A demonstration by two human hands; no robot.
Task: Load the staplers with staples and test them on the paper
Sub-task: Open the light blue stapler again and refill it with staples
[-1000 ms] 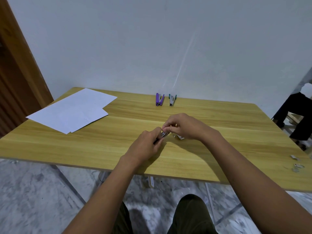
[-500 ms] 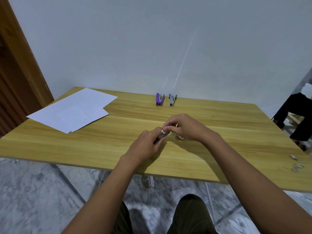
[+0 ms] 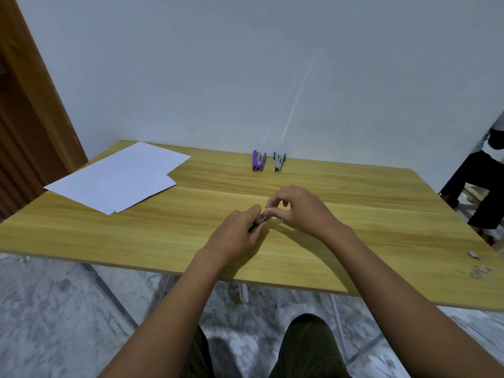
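**Watch the strip: loading is where this slips**

Head view. Your left grip [image 3: 234,233] is curled round a small stapler [image 3: 264,218], held just over the surface [image 3: 381,208], about mid-width in the near half. Only its metal tip shows; fingers hide the rest. Your right grip [image 3: 302,211] pinches that tip w/ thumb and forefinger pressed together. Whether a staple strip sits btwn them I can't tell, it's too small.

Risks, as I judge them:
- A strip going in crooked or upside down would jam the channel.
- Pinch too hard and the strip could snap, leaving loose bits on the surface.
- Fingertips sit right at the tip. If the spring pusher or top snaps back, you get nipped.
- Both wrists look to be off the surface, so there's not much steadying. A slip could drop the stapler.
- The paper [image 3: 120,178] lies well apart at the far left, so testing means a long reach. Don't drag a half-shut stapler over.

Counts:
- Staplers: 3. One is in your hands. A purple stapler [image 3: 258,161] and a green-and-white stapler [image 3: 279,162] stand side by side at the far edge, apart from each other.
- Paper: at least 2 overlapping sheets; exact no. unclear.
- Staple bits [image 3: 476,256]: approx. 3 small metal pieces near the right edge.
- 1 other person [image 3: 474,192], partly in view at right.
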